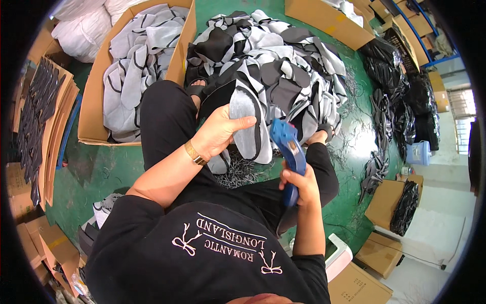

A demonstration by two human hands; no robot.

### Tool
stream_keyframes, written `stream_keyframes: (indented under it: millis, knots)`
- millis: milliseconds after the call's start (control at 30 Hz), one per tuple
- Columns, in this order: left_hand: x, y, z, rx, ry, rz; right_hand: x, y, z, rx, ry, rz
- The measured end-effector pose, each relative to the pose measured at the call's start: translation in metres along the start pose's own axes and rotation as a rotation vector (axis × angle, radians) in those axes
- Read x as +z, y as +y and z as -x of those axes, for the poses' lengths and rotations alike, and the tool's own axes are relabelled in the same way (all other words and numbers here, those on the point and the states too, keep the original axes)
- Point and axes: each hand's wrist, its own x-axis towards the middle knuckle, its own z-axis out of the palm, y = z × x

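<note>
My left hand (215, 133) is closed on a grey, sole-shaped fabric piece (245, 126) with a dark line along its edge, the thumb lying across its upper face. Just right of it, my right hand (302, 185) grips the curved handle of a blue handheld cutter (292, 152). The cutter's head points up and sits close beside the fabric; whether it touches cannot be made out. Beyond both hands, a large heap of grey, white and black fabric pieces (273, 55) lies between my feet. Thin dark trimmings (238, 172) are scattered below the held piece.
A cardboard box (93, 96) full of similar grey pieces stands at my left knee. Another carton (329, 25) is at the far right. Black plastic bags (387, 76) line the right side. Stacked cardboard with dark pieces (48, 116) is at far left. The floor (354, 147) is green.
</note>
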Motion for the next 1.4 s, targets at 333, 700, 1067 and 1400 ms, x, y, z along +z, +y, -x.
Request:
stream_keyframes:
  millis: [333,700,1067,1400]
  knots:
    - [0.003,0.001,0.0,0.009,-0.066,-0.162,-0.014,0.01,0.027,0.139,-0.074,-0.024]
    - [0.004,0.004,0.006,0.029,-0.084,-0.177,-0.009,0.013,0.034,0.161,-0.085,-0.073]
    - [0.006,0.001,0.011,0.035,-0.106,-0.178,-0.003,0.025,0.031,0.198,-0.125,-0.228]
    - [0.01,-0.014,0.013,-0.006,-0.156,-0.15,0.002,0.005,0.008,0.013,-0.02,-0.184]
